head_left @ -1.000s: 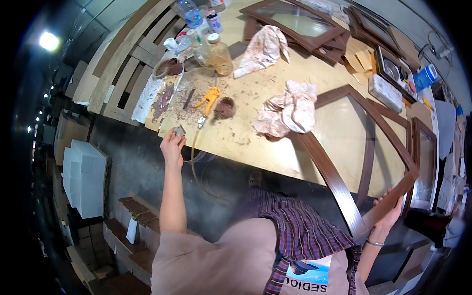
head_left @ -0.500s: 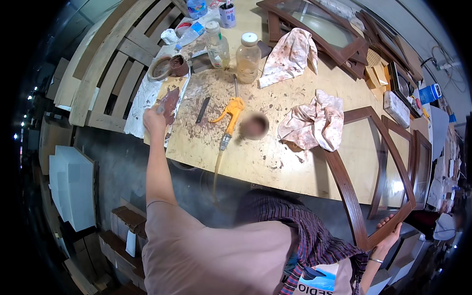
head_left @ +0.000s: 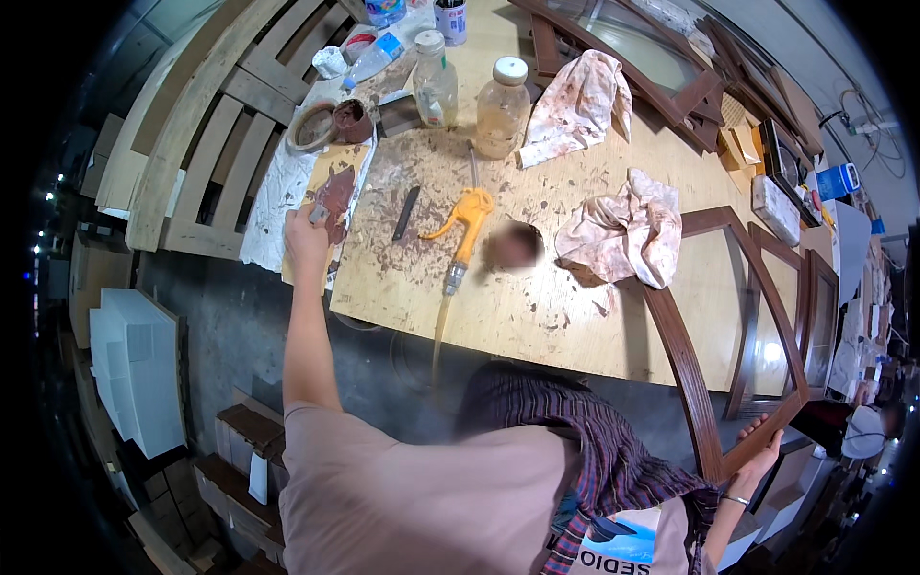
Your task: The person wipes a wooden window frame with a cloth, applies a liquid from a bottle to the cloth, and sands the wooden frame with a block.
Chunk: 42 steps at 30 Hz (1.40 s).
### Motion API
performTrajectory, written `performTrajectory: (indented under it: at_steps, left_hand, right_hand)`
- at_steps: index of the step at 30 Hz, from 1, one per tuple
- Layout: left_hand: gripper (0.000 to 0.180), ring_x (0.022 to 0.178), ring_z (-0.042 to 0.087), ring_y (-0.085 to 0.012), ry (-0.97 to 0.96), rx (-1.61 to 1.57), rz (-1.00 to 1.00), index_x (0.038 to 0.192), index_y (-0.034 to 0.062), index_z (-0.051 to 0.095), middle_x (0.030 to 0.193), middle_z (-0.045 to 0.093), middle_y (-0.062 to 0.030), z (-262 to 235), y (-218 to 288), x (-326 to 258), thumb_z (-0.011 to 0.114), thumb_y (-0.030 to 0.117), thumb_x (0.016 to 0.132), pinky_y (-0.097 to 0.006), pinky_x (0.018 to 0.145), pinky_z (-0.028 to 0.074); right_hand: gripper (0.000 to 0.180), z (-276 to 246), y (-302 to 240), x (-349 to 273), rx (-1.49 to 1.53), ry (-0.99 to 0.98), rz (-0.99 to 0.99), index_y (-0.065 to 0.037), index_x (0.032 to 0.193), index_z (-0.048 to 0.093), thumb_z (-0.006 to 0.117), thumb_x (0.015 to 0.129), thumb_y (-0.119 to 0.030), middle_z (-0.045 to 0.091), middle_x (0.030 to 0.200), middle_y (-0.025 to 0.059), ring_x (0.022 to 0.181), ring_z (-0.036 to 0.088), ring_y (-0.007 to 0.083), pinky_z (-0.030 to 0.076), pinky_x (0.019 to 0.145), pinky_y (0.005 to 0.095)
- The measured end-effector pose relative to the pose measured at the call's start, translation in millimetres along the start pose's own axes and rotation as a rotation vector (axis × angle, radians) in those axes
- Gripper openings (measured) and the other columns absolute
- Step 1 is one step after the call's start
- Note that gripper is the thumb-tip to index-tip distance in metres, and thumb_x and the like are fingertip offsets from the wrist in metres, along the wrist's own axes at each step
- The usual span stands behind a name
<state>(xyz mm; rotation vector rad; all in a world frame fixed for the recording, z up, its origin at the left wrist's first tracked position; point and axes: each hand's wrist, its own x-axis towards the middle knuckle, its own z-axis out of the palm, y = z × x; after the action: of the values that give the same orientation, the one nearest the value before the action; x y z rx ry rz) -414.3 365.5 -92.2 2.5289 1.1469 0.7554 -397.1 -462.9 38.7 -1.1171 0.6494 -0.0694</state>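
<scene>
1. The step in hand, as I judge it, is at the brown paste [head_left: 335, 195]: the left hand [head_left: 305, 240] is over the near part of the tan board [head_left: 328, 163] which carries this paste, and the right hand [head_left: 755, 458] supports the brown frame [head_left: 694, 407].

2. The left grip is narrow: its fingers are closed on a small flat grey piece [head_left: 317, 213], probably a scraper. Its edge is just beside the paste or touching it; I cannot tell which.

3. The right grip holds the short near side of the frame, with fingertips showing at the inner edge.

4. The frame is at the person's right. Its near end stands out past the edge of the tabletop [head_left: 594, 350], and its far part reaches over the wood. A crumpled, stained cloth [head_left: 628, 230] hides the far left corner.

5. In my judgement, any next move calls for a steady right grip, because the near end seems to have no other support, and for a flat, controlled angle of the grey piece.

6. The frame looks reddish brown, with wood-like grain and a slight shine. Its sides appear curved, perhaps partly from the lens. The paste is an uneven, purplish-brown smear.
</scene>
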Motion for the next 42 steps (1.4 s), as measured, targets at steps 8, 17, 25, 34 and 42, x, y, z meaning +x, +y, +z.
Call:
performTrajectory:
  at_steps: [8,17,25,34,42]
  left_hand:
    - [0.022,0.076,0.059,-0.0245,-0.113,-0.309,-0.217,0.101,0.0036,0.068,0.089,0.06,-0.0096,-4,-5,-9,0.068,0.008,0.08,-0.037,0.072,0.047]
    - [0.038,0.071,0.053,-0.0197,-0.805,-1.947,-0.631,0.114,-0.0077,0.054,0.091,0.059,-0.0134,-80,180,-88,0.056,0.02,0.089,-0.037,0.074,0.045]
    - [0.043,0.083,0.06,-0.0246,-1.235,-1.855,-0.211,0.116,-0.0073,0.052,0.097,0.06,-0.0151,-122,352,-201,0.059,0.022,0.084,-0.036,0.076,0.049]
    - [0.041,0.074,0.06,-0.0225,-0.803,-1.074,1.162,0.102,-0.0042,0.065,0.089,0.062,-0.0141,-198,471,-323,0.075,0.003,0.063,-0.029,0.062,0.048]
    - [0.044,0.069,0.058,-0.0268,-0.544,-0.854,1.426,0.098,-0.0008,0.063,0.083,0.059,-0.0118,-194,529,-375,0.075,-0.002,0.056,-0.034,0.058,0.047]
  right_hand:
    - [0.042,9,-7,-2,-0.045,0.026,-0.032,-0.004,0.101,0.055,0.036,0.099,-0.042,0.052,0.081,0.0062,0.07,0.049,0.0181,0.044,0.062,0.0317]
    - [0.034,79,-50,-30,0.057,0.103,0.0,-0.006,0.087,0.051,0.049,0.091,-0.04,0.047,0.076,0.0061,0.065,0.043,0.0193,0.037,0.056,0.0308]
    - [0.017,84,-70,-10,0.233,-0.176,0.002,-0.008,0.089,0.058,0.06,0.086,-0.025,0.062,0.075,0.0148,0.064,0.061,0.0268,0.053,0.058,0.0375]
    - [0.019,68,-62,-7,0.331,-0.192,-0.01,-0.005,0.094,0.055,0.064,0.084,-0.018,0.059,0.083,0.0075,0.077,0.059,0.0188,0.051,0.071,0.0336]
    - [0.019,55,-58,-10,0.374,-0.298,0.043,-0.009,0.097,0.057,0.065,0.084,-0.02,0.058,0.09,0.002,0.086,0.056,0.0145,0.047,0.077,0.0328]
